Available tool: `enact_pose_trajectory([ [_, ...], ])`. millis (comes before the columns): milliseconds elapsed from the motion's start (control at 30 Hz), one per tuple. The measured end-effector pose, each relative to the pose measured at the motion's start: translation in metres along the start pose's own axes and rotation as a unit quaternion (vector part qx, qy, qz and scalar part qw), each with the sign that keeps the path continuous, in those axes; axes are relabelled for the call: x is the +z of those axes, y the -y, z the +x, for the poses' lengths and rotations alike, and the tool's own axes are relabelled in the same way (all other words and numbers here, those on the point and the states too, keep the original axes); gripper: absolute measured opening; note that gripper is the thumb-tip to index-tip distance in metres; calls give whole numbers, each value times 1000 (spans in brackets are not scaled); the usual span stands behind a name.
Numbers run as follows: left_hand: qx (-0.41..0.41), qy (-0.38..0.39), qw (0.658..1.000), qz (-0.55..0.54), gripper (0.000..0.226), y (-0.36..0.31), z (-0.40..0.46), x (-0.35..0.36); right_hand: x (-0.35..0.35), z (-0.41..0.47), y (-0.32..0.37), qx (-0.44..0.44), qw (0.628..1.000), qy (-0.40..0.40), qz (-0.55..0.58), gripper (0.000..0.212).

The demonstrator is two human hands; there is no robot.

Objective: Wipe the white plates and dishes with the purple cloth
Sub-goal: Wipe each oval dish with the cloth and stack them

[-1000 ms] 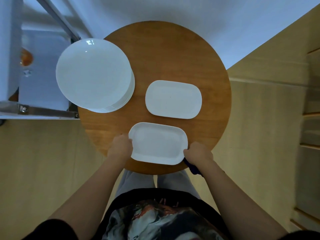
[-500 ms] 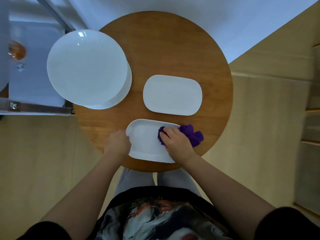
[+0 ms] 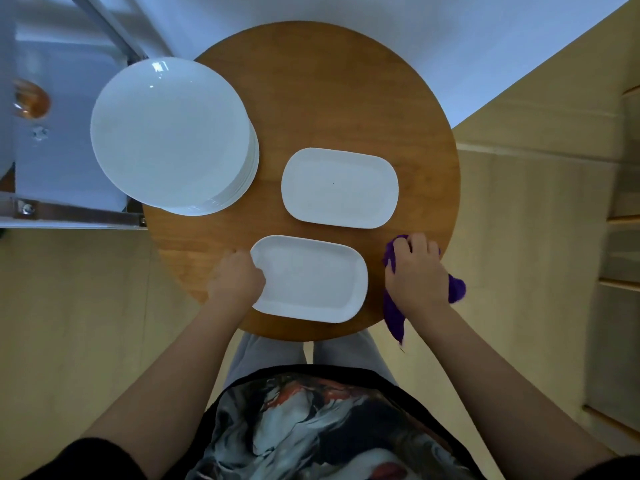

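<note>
The near dish (image 3: 308,278) is gripped by the left hand (image 3: 237,280); the cloth (image 3: 393,306) is clutched by the right hand (image 3: 417,275) on the worktop (image 3: 325,98).

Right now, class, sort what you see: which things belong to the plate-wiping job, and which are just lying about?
Part of the job:
purple cloth, gripped by the right hand
near oblong dish, steadied by the left hand
far oblong dish
stack of round plates

Just lying about:
round wooden table
metal frame
</note>
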State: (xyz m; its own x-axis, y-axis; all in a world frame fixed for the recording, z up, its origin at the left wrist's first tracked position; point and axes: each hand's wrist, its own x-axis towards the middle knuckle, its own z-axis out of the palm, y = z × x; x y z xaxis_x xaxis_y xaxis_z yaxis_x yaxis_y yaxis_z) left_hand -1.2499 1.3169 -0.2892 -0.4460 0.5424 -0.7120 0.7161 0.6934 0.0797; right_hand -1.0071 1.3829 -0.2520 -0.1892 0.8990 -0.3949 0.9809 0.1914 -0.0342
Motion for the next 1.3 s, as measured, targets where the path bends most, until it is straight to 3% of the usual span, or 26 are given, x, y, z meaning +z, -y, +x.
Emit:
enact_pose_trajectory([
  [133, 106, -98, 989, 10, 36, -37, 14, -17, -2, 20, -4, 5, 997, 4, 75, 33],
  [233, 75, -59, 990, -101, 28, -64, 40, -30, -5, 32, -6, 78, 985, 10, 157, 59],
  [300, 50, -28, 993, -101, 30, -72, 55, -30, -7, 38, -7, 140, 968, 57, 201, 72],
  [533, 20, -10, 997, -80, 33, -75, 76, -19, -11, 50, -17, 205, 927, 128, 286, 49],
  [633, 41, -17, 996, -83, 26, -77, 78, -19, -12, 45, -16, 228, 907, 115, 334, 35],
  [767, 59, -8, 992, -112, 30, -73, 79, -28, -7, 38, -17, 219, 909, 107, 338, 33],
  [867, 31, -8, 955, -295, 30, -72, 74, -35, -5, 34, -20, 233, 900, 84, 360, 30],
  [967, -40, 26, 857, -513, 17, -80, 66, -41, -7, 32, -24, 272, 867, 72, 412, 28],
  [1000, -63, 44, 827, -557, 11, -84, 63, -44, -8, 31, -25, 282, 854, 72, 432, 26],
  [1100, -96, 98, 760, -635, 40, -95, 55, -46, -12, 28, -30, 305, 792, 53, 526, 14],
  [1167, -100, 121, 722, -673, 25, -100, 47, -47, -21, 22, -33, 333, 698, 46, 632, 5],
  [1233, -86, 125, 719, -678, 13, -104, 38, -50, -34, 13, -34, 326, 586, 35, 741, 8],
  [1300, -47, 119, 754, -644, 25, -107, 31, -53, -50, 3, -36, 277, 513, 8, 813, 15],
])
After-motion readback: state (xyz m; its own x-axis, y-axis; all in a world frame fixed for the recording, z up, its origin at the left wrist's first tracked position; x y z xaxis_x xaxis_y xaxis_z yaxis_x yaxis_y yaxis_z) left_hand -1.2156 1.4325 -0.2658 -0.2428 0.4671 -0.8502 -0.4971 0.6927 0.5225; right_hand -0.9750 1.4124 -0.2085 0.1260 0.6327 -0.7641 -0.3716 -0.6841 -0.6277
